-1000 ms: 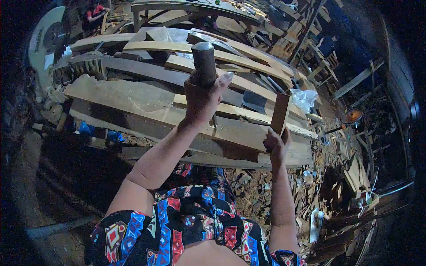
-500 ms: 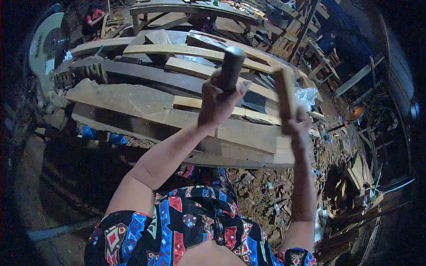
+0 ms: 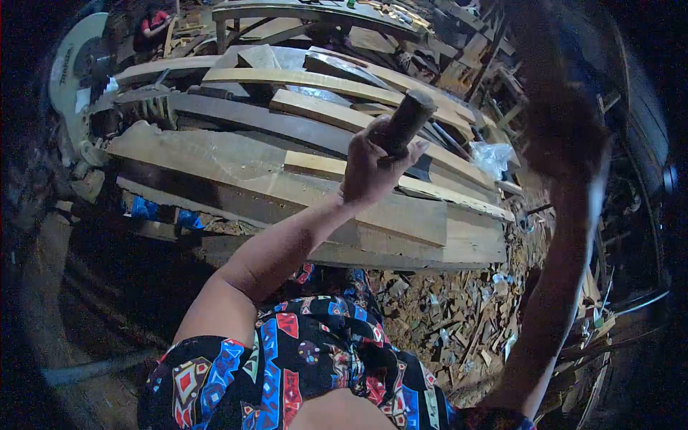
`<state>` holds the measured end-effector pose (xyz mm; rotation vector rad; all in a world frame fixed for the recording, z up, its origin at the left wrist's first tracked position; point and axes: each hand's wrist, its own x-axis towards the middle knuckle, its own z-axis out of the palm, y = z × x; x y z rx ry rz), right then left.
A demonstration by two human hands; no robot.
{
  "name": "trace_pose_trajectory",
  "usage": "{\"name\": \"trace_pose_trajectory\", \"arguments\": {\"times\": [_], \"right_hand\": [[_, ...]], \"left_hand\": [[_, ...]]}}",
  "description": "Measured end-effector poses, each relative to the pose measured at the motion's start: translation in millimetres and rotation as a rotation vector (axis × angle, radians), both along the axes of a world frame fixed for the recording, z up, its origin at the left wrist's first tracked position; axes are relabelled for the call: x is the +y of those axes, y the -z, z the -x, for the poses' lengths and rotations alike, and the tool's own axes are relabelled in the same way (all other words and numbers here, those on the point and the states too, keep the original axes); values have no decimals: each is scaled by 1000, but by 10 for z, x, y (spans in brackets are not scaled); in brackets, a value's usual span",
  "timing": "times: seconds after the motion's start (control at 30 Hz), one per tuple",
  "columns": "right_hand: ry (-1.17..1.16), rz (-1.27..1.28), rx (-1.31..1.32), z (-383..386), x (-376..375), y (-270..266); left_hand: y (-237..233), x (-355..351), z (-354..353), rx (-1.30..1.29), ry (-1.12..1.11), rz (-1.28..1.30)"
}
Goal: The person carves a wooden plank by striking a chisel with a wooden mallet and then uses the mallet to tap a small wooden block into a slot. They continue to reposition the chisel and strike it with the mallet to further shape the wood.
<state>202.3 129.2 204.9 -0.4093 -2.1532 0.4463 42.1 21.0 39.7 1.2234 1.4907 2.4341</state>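
My left hand (image 3: pixel 373 165) is wrapped round a thick, dark, cylinder-like piece (image 3: pixel 410 123), with its blunt paler end pointing up and right above the workbench. Raised high at the right, my right hand (image 3: pixel 570 140) is dark and smeared by motion. A blurred dark stick-like block (image 3: pixel 541 57) extends upward from it; the earlier frame shows this as a wooden block in the grip. The two hands are well apart. Below my left hand lie long pale boards (image 3: pixel 322 163) on the bench (image 3: pixel 473 247).
A circular saw with a pale guard (image 3: pixel 68 79) stands at the left. A clear plastic bag (image 3: pixel 491 158) lies at the bench's right end. Wood scraps (image 3: pixel 459 315) cover the floor. Another person (image 3: pixel 152 30) sits at the far left, near a second table (image 3: pixel 308 13).
My right hand has swung up and to the right with the wooden block, away from my left hand. My left hand has shifted slightly right, and its dark piece now tilts further right.
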Motion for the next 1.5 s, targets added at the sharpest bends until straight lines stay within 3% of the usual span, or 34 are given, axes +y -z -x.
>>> {"name": "trace_pose_trajectory", "arguments": {"times": [0.1,0.13,0.17,0.23,0.3,0.33,0.37,0.43,0.5,0.57,0.63,0.67,0.77,0.83,0.9,0.97,1.03,1.07,1.17,1.23,1.3,1.33,1.4,1.47,1.5], "right_hand": [[0,-496,153,16,86,60],[-74,-371,144,37,38,164],[-164,-48,25,72,-75,222],[-455,724,-535,286,-90,339],[-309,159,-375,185,-243,14],[-82,61,-363,131,-230,-109],[192,-225,-334,62,-283,-258],[263,-393,-159,-37,-273,-296],[-134,-137,111,-45,-169,-61],[320,-109,-224,-51,-407,100],[-353,178,-451,107,-294,294],[-446,302,-415,101,-260,94],[174,-169,-281,-60,-221,-232],[463,-466,-281,-92,-265,-363],[15,-333,96,-71,-156,-87],[-248,-156,9,-37,-210,-11],[-305,63,-539,148,-577,10],[-230,267,-410,205,-787,-147],[-243,241,61,-99,-297,-199],[-294,244,237,-338,-102,-454],[-289,167,111,-297,-171,-373],[-255,28,-64,-189,-206,63],[-236,52,-319,-100,-292,209],[-265,382,-482,-46,-313,-36],[-334,332,-253,-89,-187,-41]], "left_hand": [[-14,7,-22,-43,30,-20],[-22,-1,-18,-68,48,-29],[-23,8,-1,97,-119,38],[-13,27,37,423,-459,177],[-46,-4,5,138,-171,88],[-36,-24,-13,-11,-27,46],[-13,-13,-20,18,-33,24],[14,44,-38,78,-49,-28],[-11,43,-52,132,-95,-18],[-12,57,-52,161,-83,-36],[-20,49,-65,145,-71,15],[-26,54,-64,140,-62,40],[-73,5,-108,117,-17,-7],[-36,20,-89,148,-42,19],[-16,31,-69,161,-55,25],[-12,36,-68,152,-51,12],[-3,69,-64,183,-91,31],[-30,84,-72,197,-106,37],[-37,-1,-122,154,-35,45],[4,24,-116,164,-31,36],[-32,9,-126,127,7,30],[-27,37,-110,188,-42,10],[-8,96,-86,312,-134,-24],[11,99,-101,273,-86,-22],[16,78,-110,250,-63,-17]]}}
